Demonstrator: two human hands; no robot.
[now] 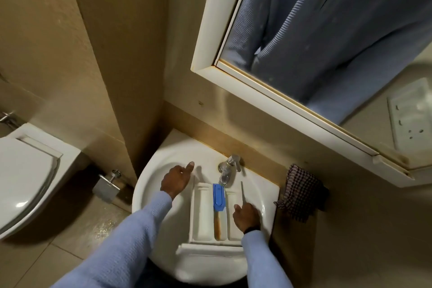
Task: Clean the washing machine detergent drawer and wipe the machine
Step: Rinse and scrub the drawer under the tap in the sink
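I see my left hand (176, 179) hovering over the left side of the white sink (149, 184), fingers loosely curled and the thumb stuck out toward the wall; it holds nothing and touches nothing that I can make out. My right hand (246, 216) rests at the right edge of the detergent drawer (203, 210), fingers folded inward with the index pointing up along the drawer's right compartment; whether it pinches the thin drawer wall there I cannot tell.

The drawer lies in the basin, long axis running from me toward the wall, its front panel at the near rim and its open back end just under the tap (228, 169). A blue insert (219, 196) sits in the narrow middle channel, which is stained brown nearer me. A checked cloth (301, 194) hangs just right of the sink. A toilet (25, 177) stands well apart at left
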